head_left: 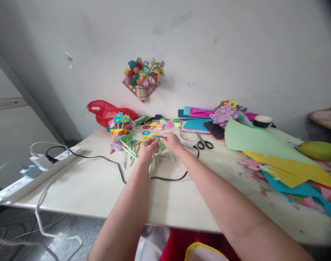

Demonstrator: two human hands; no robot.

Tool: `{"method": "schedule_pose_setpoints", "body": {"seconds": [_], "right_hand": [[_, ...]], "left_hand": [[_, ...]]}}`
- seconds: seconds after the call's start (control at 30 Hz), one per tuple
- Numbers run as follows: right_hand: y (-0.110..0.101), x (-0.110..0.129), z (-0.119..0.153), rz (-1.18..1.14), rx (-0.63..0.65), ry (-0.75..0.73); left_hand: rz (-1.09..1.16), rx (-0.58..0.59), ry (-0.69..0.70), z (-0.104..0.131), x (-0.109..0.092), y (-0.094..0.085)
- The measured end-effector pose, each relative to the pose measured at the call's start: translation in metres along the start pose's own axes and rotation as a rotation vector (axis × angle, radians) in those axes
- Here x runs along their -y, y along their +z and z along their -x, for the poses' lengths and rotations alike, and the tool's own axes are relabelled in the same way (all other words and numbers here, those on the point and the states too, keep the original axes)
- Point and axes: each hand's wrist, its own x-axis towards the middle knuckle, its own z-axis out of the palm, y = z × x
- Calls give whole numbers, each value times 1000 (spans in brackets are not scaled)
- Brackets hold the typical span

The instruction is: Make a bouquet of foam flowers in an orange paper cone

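My left hand is closed around a pale green strip that hangs down toward the table's front. Close beside it, my right hand pinches a small blue piece, which spans the gap between both hands; its exact shape is too small to make out. Several loose pale green strips lie left of my hands, by a bunch of colourful foam flowers. Behind my fingers are a blue flower cutout and other small cutouts, partly hidden.
Black-handled scissors lie to the right, near a dark phone. Foam sheets and scraps cover the right side. A black cable crosses the table from a power strip. A red bag sits behind.
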Motion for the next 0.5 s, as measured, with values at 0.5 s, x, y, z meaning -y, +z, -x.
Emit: {"method": "schedule_pose_setpoints", "body": {"seconds": [0.5], "right_hand": [[2, 3, 1, 0, 14, 33]], "left_hand": [[-23, 10, 0, -1, -1, 0]]}}
